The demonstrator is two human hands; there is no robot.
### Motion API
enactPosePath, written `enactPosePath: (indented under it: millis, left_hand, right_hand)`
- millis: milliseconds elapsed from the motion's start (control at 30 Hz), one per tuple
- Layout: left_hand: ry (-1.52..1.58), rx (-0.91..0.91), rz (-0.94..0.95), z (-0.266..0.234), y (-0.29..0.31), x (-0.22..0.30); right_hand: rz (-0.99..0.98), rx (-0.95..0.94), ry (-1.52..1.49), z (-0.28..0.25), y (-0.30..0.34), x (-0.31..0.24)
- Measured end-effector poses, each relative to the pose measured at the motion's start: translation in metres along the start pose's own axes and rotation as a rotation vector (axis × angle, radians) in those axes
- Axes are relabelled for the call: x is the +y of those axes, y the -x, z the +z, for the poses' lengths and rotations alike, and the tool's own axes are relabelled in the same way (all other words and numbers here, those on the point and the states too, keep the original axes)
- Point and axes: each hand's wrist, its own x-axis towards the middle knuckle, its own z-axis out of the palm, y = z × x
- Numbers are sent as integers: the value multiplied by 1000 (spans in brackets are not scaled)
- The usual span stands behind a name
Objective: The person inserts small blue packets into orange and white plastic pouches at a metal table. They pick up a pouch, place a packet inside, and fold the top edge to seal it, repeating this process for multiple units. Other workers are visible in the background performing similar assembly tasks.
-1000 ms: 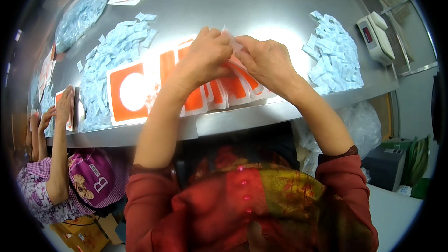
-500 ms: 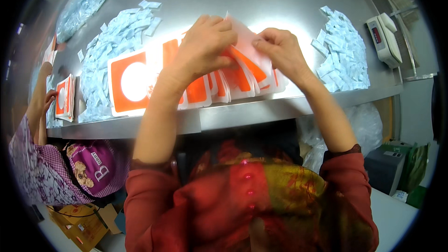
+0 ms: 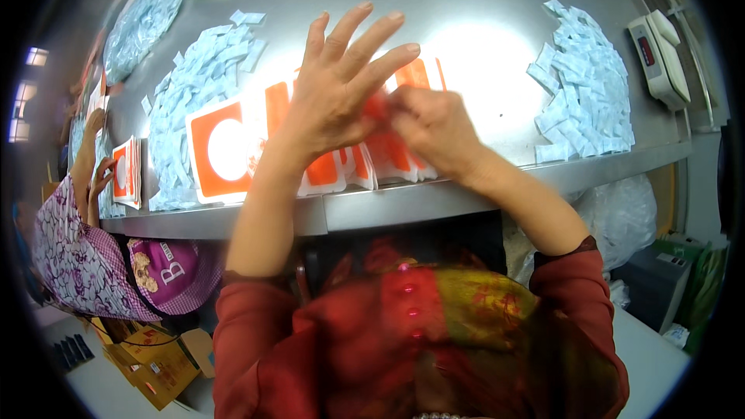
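Left hand (image 3: pixel 334 101) splayed wide; right hand (image 3: pixel 436 130) curled, hold unclear. Orange packets (image 3: pixel 323 171) already fanned; blue sachets (image 3: pixel 195 89) yet loose.

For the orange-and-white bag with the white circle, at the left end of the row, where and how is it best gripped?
Probably a pinch on the left edge of the orange-and-white bag, coming from the person's left: it looks flat and lies printed face up, with that edge uncovered beside the blue packets, while its right part runs behind the left forearm.
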Motion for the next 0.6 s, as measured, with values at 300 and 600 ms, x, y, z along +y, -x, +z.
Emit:
enactPosePath:
  millis: [300, 600]
  left_hand:
    - [181, -120, 1, 10, 10, -11]
    - [243, -166, -35, 5, 9, -15]
  right_hand:
    - [582, -121, 110, -68, -23, 14]
    - [457, -271, 594, -25, -12, 52]
